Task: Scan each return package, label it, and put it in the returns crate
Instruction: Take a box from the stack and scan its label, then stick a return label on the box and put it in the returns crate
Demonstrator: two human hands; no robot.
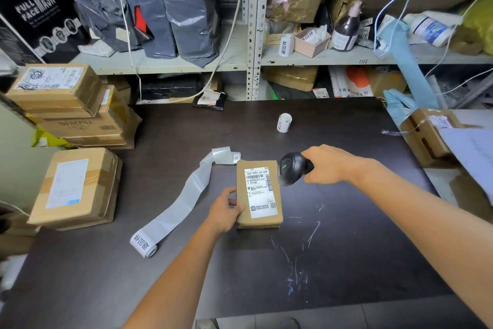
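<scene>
While the left hand [226, 210] grips the cardboard parcel [258, 194] by its edge to steady it, the right hand [326, 166] clasps the barcode scanner [292, 168], aiming at the shipping label [260, 191]; return-label strip [184, 200] lies beside.

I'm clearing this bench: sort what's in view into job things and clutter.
Job: parcel, held by left hand; scanner, in right hand; label strip; label roll.
Lying about: grey bags; bottle; mask box.
</scene>
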